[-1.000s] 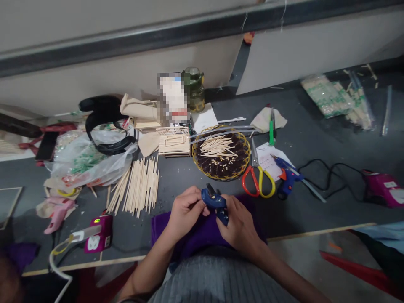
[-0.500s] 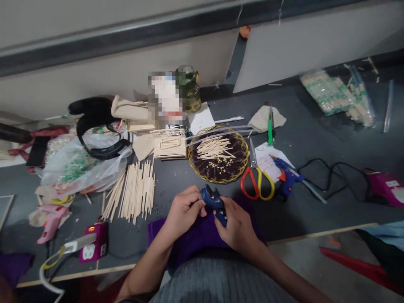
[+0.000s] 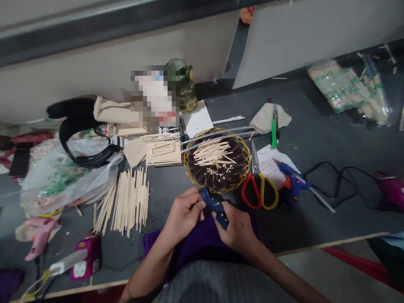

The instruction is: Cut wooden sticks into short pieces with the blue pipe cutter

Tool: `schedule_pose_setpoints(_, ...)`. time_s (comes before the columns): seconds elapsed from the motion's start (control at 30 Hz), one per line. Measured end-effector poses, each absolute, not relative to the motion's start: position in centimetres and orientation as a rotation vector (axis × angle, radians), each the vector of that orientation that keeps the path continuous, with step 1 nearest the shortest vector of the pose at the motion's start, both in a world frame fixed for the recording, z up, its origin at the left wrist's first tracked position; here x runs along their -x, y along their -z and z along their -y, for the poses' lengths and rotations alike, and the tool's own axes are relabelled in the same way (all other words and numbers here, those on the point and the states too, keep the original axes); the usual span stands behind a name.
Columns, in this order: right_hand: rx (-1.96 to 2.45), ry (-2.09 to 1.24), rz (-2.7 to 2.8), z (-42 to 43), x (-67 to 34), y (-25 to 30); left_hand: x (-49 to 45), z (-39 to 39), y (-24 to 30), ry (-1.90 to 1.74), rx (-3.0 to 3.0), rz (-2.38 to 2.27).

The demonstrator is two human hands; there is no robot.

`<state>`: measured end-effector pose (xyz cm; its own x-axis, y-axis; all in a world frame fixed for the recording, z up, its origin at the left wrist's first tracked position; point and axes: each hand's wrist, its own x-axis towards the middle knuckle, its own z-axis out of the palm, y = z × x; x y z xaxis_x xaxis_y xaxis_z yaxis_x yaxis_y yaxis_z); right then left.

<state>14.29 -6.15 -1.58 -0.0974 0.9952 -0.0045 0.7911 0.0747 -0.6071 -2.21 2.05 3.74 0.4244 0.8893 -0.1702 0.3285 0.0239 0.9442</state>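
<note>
My right hand (image 3: 236, 225) is wrapped around the handles of a dark blue hand cutter (image 3: 212, 202), whose head points up and to the left. My left hand (image 3: 186, 212) is closed in a pinch against the cutter's head; whatever its fingertips hold is hidden. Just beyond both hands stands a round brown basket (image 3: 217, 185) with a yellow woven rim, holding short wooden sticks (image 3: 211, 152) and tiny cut bits. A purple cloth (image 3: 197, 252) lies under my hands at the table edge. Longer wooden sticks (image 3: 130, 202) are laid side by side left of my left hand.
Red-and-yellow-handled scissors (image 3: 268, 191) and a blue glue gun (image 3: 290, 185) lie to the right. A pink glue gun (image 3: 41, 235) and a magenta box (image 3: 86, 256) are at left. Behind are a stick stack (image 3: 164, 153), a green jar (image 3: 186, 90) and a plastic bag (image 3: 69, 181).
The view has shifted slightly, so the tabletop things at left appear farther left and lower. Both hands keep nearly the same pose around the blue cutter.
</note>
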Motion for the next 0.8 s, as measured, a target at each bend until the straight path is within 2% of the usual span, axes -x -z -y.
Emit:
schedule_pose_setpoints(0.4,1.743,-0.825,1.846,4.6,-14.6,1.9,1.4,-3.3,-2.6,-0.599,-1.531,-1.165)
schedule_pose_setpoints(0.8,1.713,-0.791,1.818,4.3,-14.7,2.5,0.8,-3.2,-2.1,-0.660,-1.492,-1.189)
